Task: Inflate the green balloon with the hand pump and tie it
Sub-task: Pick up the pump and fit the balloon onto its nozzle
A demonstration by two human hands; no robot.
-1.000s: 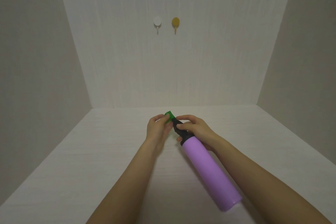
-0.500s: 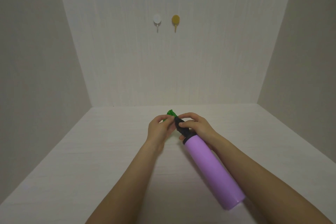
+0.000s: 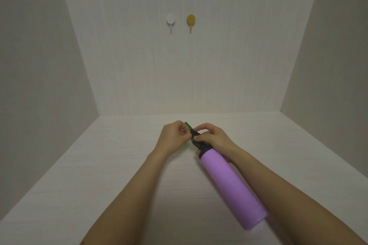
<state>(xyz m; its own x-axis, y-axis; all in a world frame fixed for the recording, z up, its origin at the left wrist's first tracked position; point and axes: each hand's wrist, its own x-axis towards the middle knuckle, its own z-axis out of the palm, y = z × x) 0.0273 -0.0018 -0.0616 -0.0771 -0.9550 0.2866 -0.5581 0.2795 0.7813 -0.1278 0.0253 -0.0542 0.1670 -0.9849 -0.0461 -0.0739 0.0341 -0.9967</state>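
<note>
- Head view: the left hand (image 3: 175, 135) is clenched, its fingertips pinching the green balloon (image 3: 187, 125). Only a small, limp, uninflated green scrap shows above the knuckles.
- The balloon sits right at the black nozzle (image 3: 193, 135) of the hand pump (image 3: 231, 185), between the two hands. Whether its neck is already over the nozzle tip is hidden by the fingers.
- The right hand (image 3: 213, 138) is curled round the pump's black neck, grasping it just above the purple barrel, with the thumb lying across the nozzle.
- The barrel is an opaque lilac cylinder that slants from the hands back towards the wearer's right. Its closed flat end is nearest the camera, and nothing of its inside can be seen.
- Whether the barrel touches the tabletop (image 3: 99, 165) cannot be told; a soft shadow lies under it.
- Both forearms reach in from the bottom edge over the pale, wood-grained tabletop, which is boxed in by a back wall (image 3: 139, 65) and two side panels.
- High on the back wall are two round adhesive hooks side by side, a white hook (image 3: 170, 20) and, just to its right, a mustard-yellow hook (image 3: 190, 20).
</note>
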